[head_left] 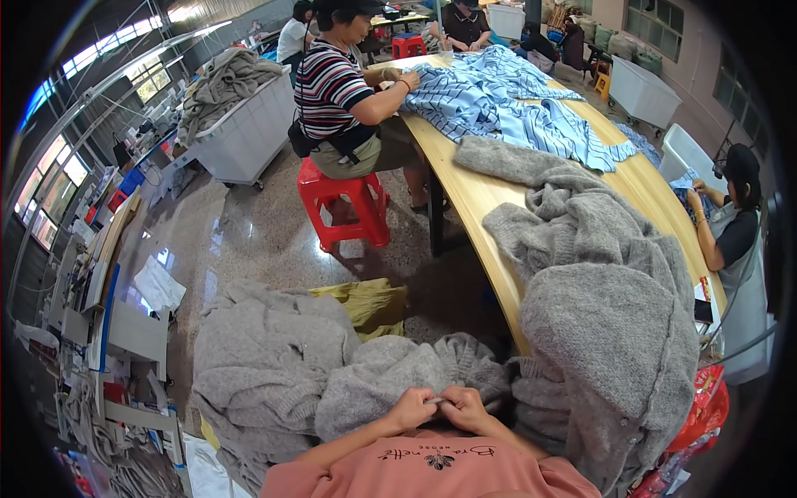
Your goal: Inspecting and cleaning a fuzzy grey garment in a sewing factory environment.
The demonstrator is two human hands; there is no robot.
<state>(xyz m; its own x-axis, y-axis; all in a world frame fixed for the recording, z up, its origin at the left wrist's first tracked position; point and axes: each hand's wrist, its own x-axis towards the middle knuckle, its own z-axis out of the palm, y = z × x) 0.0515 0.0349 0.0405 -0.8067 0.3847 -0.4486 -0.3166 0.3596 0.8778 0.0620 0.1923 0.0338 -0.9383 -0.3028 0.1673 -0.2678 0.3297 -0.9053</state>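
Observation:
Close in front of my body, my left hand (414,408) and my right hand (464,410) are closed side by side, pinching a small edge of grey knit between them. It appears to belong to the fuzzy grey sweater (378,382) bunched just beyond my hands. A heap of similar grey knitwear (266,361) lies to the left. On the right, more grey sweaters (602,315) are piled along the near end of the table and hang over its edge. My fingers hide the exact part of the knit that they hold.
A long wooden table (473,212) runs away from me, with blue striped garments (506,104) farther along. A person in a striped shirt (328,87) sits on a red stool (342,203) at left; another person (739,207) works at right. A yellow sack (369,303) lies on the floor.

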